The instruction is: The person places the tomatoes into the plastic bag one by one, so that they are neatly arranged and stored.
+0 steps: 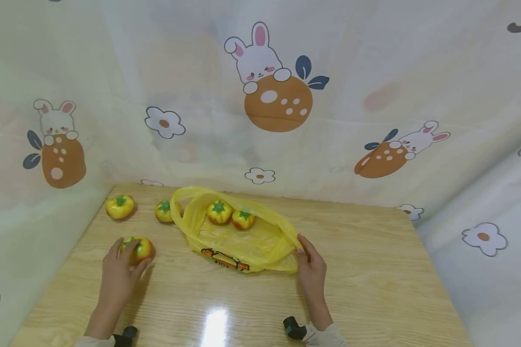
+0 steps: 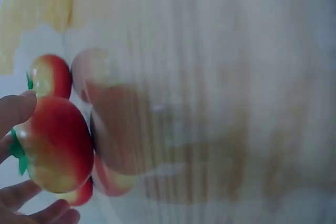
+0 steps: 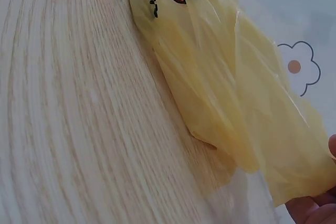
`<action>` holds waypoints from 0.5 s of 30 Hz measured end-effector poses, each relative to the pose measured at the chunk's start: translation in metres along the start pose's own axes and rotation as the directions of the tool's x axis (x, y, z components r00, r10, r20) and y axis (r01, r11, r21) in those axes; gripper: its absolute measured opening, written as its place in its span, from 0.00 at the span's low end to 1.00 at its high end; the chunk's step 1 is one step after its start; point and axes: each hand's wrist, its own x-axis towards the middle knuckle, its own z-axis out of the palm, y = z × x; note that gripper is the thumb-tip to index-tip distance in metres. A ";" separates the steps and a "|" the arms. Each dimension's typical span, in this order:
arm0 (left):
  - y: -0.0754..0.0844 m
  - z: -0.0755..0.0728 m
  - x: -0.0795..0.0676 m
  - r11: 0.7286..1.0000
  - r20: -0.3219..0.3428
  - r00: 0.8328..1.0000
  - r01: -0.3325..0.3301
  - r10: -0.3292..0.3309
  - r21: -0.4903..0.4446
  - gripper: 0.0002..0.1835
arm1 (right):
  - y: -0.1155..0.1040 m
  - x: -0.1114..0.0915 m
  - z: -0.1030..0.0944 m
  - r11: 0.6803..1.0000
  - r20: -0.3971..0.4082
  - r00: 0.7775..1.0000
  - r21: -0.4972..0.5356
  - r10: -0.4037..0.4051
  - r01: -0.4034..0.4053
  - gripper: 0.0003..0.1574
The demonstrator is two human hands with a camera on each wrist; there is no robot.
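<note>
My left hand (image 1: 118, 272) grips a red-and-yellow fruit (image 1: 145, 249) with a green leafy cap, at the table's left. In the left wrist view, thumb and fingers lie on opposite sides of this fruit (image 2: 63, 142), which is close over its reflection in the glossy tabletop. A yellow plastic bag (image 1: 260, 246) lies with its mouth spread wide. Its right edge is pinched by my right hand (image 1: 312, 267); the right wrist view shows the bag's side (image 3: 210, 87) drawn out toward the fingers. Two similar fruits (image 1: 219, 212) show inside the bag's mouth.
Another fruit (image 1: 120, 207) sits at the far left, and one more (image 1: 163, 211) is partly covered by the bag's left rim. The wooden table (image 1: 364, 270) ends at a patterned cloth (image 1: 199, 159) behind it and at both sides.
</note>
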 end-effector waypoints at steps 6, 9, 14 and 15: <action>-0.005 0.000 0.005 0.999 0.013 1.000 0.015 -0.015 -0.036 0.30 | 0.021 0.001 0.004 1.000 0.021 1.000 0.000 0.001 -0.001 0.29; -0.006 0.003 0.005 0.999 0.013 1.000 0.022 -0.022 -0.037 0.30 | 0.019 -0.003 0.008 1.000 0.049 0.999 0.004 -0.017 0.017 0.32; -0.006 0.006 0.007 0.998 -0.001 0.999 0.034 -0.034 -0.058 0.28 | 0.001 -0.008 0.013 0.999 0.077 0.997 0.044 -0.016 0.012 0.34; -0.006 0.006 0.007 0.997 0.002 0.999 0.037 -0.037 -0.061 0.28 | -0.003 -0.008 0.013 0.998 0.076 0.997 0.059 -0.024 0.019 0.33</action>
